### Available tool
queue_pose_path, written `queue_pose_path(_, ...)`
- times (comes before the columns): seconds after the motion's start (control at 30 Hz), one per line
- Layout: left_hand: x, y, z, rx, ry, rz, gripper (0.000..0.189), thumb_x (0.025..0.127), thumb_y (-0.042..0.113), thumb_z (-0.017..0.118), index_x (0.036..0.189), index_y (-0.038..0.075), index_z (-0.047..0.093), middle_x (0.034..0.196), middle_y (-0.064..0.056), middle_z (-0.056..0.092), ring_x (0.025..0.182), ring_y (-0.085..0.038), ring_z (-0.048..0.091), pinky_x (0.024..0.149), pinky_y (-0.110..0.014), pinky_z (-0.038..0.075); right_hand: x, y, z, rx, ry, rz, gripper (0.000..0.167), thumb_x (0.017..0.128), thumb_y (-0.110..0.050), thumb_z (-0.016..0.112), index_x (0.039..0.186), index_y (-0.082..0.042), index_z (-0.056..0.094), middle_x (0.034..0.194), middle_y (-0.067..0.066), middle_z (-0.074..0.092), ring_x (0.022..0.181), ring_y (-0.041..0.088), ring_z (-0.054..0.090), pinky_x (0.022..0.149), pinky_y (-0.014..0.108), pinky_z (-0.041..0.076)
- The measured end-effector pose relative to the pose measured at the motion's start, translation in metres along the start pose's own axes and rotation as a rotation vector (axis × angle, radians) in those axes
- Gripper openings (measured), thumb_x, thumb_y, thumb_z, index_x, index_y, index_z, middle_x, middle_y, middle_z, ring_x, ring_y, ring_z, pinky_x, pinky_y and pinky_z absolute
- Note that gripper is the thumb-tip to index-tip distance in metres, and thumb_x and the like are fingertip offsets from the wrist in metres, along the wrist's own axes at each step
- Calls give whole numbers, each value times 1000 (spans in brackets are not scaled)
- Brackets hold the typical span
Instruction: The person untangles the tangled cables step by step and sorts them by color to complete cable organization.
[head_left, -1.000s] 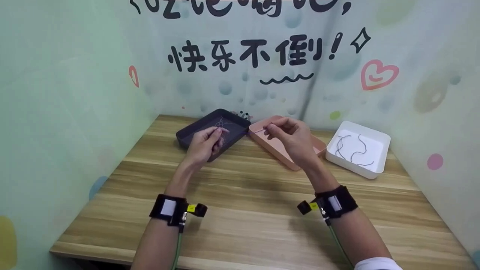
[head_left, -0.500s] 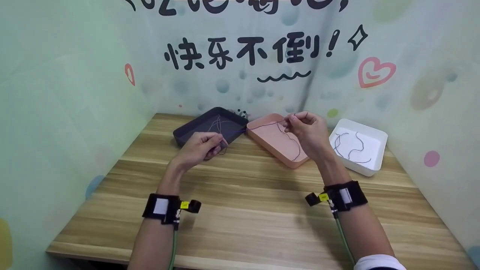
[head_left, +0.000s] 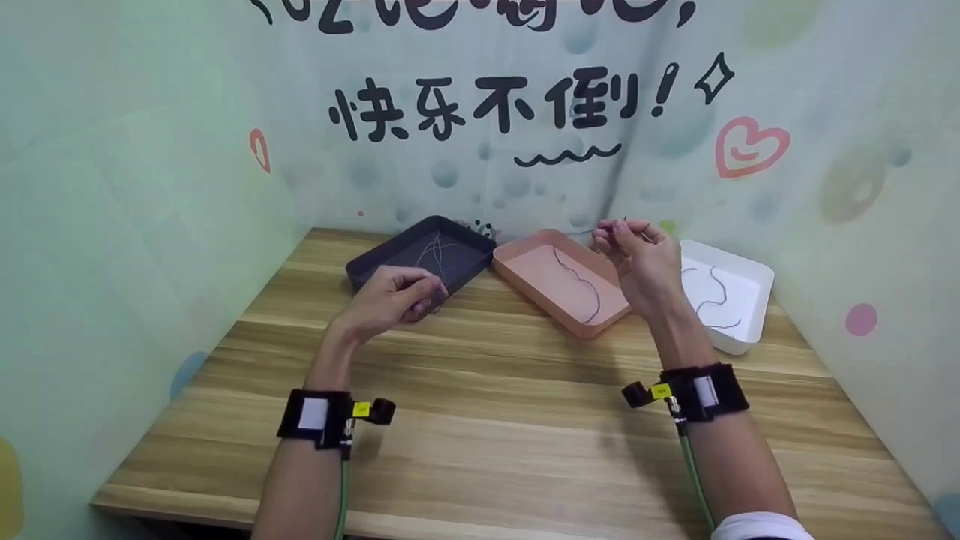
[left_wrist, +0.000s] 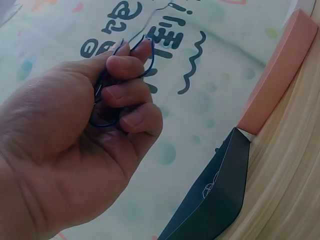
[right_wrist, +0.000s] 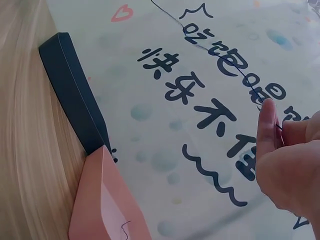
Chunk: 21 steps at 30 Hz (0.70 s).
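A long dark blue thread point(right_wrist: 170, 16) runs between my two hands. My left hand point(head_left: 394, 300) grips one end in curled fingers, in front of the dark tray point(head_left: 367, 262); in the left wrist view a loop of the thread hangs round the fingertips. Thumb and fingers of my right hand point(head_left: 651, 262) pinch the other end, above the right side of the pink tray point(head_left: 536, 274). A single dark thread point(head_left: 574, 274) lies curved in the pink tray. Thin pale threads point(head_left: 437, 244) lie in the dark tray.
To the right stands a white tray point(head_left: 756, 289) with dark threads point(head_left: 721, 286) in it, partly hidden by my right hand. All three trays sit at the back of the wooden table point(head_left: 480, 420), close to the printed wall sheet point(head_left: 435, 180).
My right hand has moved right and slightly up, away from the left hand, drawing the thread out between them. My left hand has shifted slightly left and down. The thread in the pink tray has come into view.
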<state>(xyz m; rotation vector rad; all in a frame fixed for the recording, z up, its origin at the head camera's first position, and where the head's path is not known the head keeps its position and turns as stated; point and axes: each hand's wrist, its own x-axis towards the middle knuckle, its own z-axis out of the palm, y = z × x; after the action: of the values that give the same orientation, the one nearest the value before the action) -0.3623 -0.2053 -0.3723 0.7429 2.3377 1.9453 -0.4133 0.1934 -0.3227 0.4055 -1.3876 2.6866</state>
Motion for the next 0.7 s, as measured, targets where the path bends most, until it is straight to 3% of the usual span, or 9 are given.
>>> queue_pose_path(0.17,2,-1,0,-40,186,28,27,118,18,62,107,2,80,76,5,59,66,-8,49,58,-20,40,0,-6,-9,-85,-13,-81,17,105,-7,78,113,6,69,109,17,81,97,23,83,97,30,69)
queue_pose_path(0.27,3,-3,0,-79,280,41,27,118,20,61,105,5,80,77,4,59,64,-7,48,59,-20,41,1,-7,-14,-251,-24,-151,18,106,-7,77,115,6,69,111,19,81,96,22,84,98,32,68)
queue_pose_path(0.37,4,-4,0,-125,350,42,28,119,20,60,103,5,78,76,4,58,63,-7,47,58,-20,40,2,-5,-18,-489,-17,-230,20,109,-10,75,120,6,69,112,15,81,96,17,84,97,30,68)
queue_pose_path(0.53,7,-4,1,-148,399,52,29,120,19,58,103,0,72,76,4,60,64,-6,50,57,-19,41,6,5,-26,-851,-11,-346,20,111,-9,72,120,8,70,110,19,81,90,6,82,89,21,67)
queue_pose_path(0.7,8,-4,6,-123,387,53,27,120,21,58,98,8,66,76,4,62,65,-9,52,59,-20,44,12,23,-36,-1052,-42,-416,10,108,-1,72,112,9,72,104,29,82,83,9,81,78,13,64)
